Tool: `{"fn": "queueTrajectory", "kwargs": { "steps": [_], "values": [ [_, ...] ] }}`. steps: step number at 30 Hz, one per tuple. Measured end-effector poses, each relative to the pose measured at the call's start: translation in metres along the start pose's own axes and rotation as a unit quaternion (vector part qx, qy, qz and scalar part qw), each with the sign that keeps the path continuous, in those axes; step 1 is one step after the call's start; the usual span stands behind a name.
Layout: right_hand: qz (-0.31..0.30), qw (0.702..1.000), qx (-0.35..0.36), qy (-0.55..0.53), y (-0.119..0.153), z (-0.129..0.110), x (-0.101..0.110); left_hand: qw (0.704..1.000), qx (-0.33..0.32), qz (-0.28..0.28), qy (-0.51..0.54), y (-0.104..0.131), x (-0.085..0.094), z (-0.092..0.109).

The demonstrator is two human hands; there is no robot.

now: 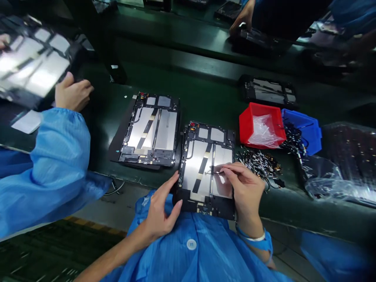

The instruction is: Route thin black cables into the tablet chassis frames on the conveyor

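An opened tablet [192, 164], with silver battery plates and dark flex strips showing, lies in front of me at the bench edge. My left hand [164, 207] grips its lower left edge, thumb near the corner and fingers along the side. Over the right battery plate, my right hand [245, 188] pinches a thin dark cable [216, 172] between thumb and forefinger. The cable's tip reaches toward the middle strip. A second opened tablet [167, 129] lies to the left, on top of a dark panel.
Right of the tablet are a red bin [246, 127] with clear plastic bags, a blue bin [314, 135] with dark cables, and a loose pile of small cables [260, 162]. At left, a co-worker's hand [73, 92] is beside another tablet [47, 66]. Another person's hand [245, 17] works across the bench.
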State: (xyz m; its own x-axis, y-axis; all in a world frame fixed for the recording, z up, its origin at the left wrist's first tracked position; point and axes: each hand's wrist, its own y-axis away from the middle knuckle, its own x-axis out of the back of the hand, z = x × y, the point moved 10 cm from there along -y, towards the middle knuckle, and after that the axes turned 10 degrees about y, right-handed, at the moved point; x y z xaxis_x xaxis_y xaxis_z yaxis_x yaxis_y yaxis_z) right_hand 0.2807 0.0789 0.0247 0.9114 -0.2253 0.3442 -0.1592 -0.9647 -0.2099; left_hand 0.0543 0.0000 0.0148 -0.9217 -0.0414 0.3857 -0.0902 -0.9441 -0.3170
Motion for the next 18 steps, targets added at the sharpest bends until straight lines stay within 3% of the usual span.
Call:
{"fn": "queueTrajectory", "kwargs": {
  "steps": [3, 5, 7, 9, 13, 18],
  "values": [
    [0.011, 1.0, -0.014, 0.024, -0.003, -0.002, 0.013, 0.999, -0.043, -0.025, 0.017, -0.01, -0.004, 0.008],
    [0.007, 0.999, -0.042, 0.027, -0.01, -0.007, 0.015, 0.997, -0.082, -0.001, 0.002, -0.021, 0.003, 0.017],
    [-0.024, 0.997, -0.069, 0.029, -0.021, -0.016, 0.005, 0.99, -0.132, 0.043, -0.03, -0.033, 0.014, 0.028],
    [-0.086, 0.992, -0.087, 0.032, -0.03, -0.026, -0.019, 0.975, -0.195, 0.068, -0.078, -0.044, 0.023, 0.042],
    [-0.18, 0.976, -0.115, 0.049, -0.034, -0.032, -0.064, 0.959, -0.247, 0.008, -0.143, -0.062, 0.02, 0.045],
    [-0.187, 0.967, -0.112, 0.131, -0.028, -0.026, -0.077, 0.958, -0.246, -0.077, -0.126, -0.064, 0.011, 0.028]
  ]
}}
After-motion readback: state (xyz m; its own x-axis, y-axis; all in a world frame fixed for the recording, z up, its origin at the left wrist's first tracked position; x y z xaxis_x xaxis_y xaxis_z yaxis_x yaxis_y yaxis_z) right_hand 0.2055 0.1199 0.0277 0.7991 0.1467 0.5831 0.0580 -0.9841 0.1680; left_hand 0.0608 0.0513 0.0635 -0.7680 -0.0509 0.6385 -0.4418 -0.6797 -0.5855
